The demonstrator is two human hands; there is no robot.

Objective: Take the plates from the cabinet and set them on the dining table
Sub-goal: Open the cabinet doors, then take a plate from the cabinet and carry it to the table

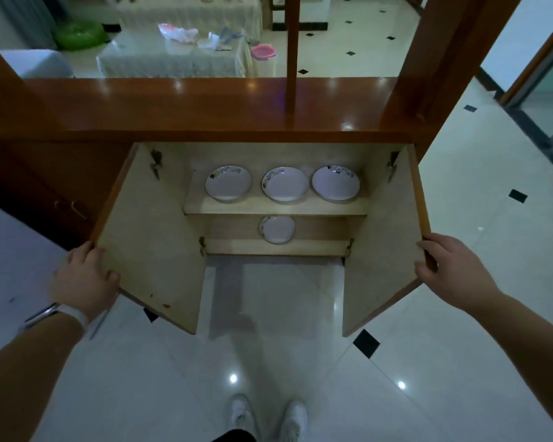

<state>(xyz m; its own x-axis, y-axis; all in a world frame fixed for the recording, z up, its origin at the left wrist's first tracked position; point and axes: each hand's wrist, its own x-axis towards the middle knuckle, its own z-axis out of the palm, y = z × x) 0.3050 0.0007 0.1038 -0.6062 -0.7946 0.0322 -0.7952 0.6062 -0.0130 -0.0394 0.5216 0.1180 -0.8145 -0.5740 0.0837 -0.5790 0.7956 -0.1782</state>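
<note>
A low wooden cabinet (275,135) stands in front of me with both doors swung wide. Three white plates with dark patterned rims sit in a row on its upper shelf: a left plate (228,183), a middle plate (285,184) and a right plate (335,183). One more plate (277,229) lies on the lower shelf. My left hand (85,277) grips the outer edge of the left door (154,237). My right hand (450,266) grips the outer edge of the right door (387,237). Neither hand touches a plate.
A glossy wooden counter (189,103) tops the cabinet, with upright posts (292,52) rising from it. Beyond it stands a cloth-covered table (173,59) with bags on it. White tiled floor (300,362) lies around my feet. A pale surface (10,266) sits at my left.
</note>
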